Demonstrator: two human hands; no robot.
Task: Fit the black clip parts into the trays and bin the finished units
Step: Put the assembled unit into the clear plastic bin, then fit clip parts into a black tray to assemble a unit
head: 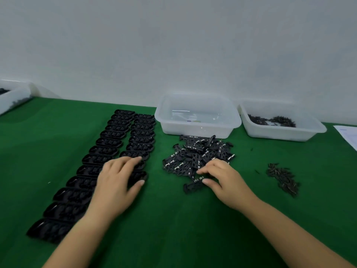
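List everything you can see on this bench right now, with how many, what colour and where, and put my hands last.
Trays: about two dozen, black, two rows on the left of the cloth.
Clip parts: a loose pile, black, centre, in front of the middle bin.
Middle bin: one, clear white, centre back, no black parts inside.
Right bin: one, white, back right, some dark small parts inside.
Small dark pieces: one heap, far right.
Far-left bin: one, white, partly cut off.
Paper: one, white, right edge.
Green cloth: covers the table.
Left hand: flat on the trays.
Right hand: fingers curled at the clip pile.
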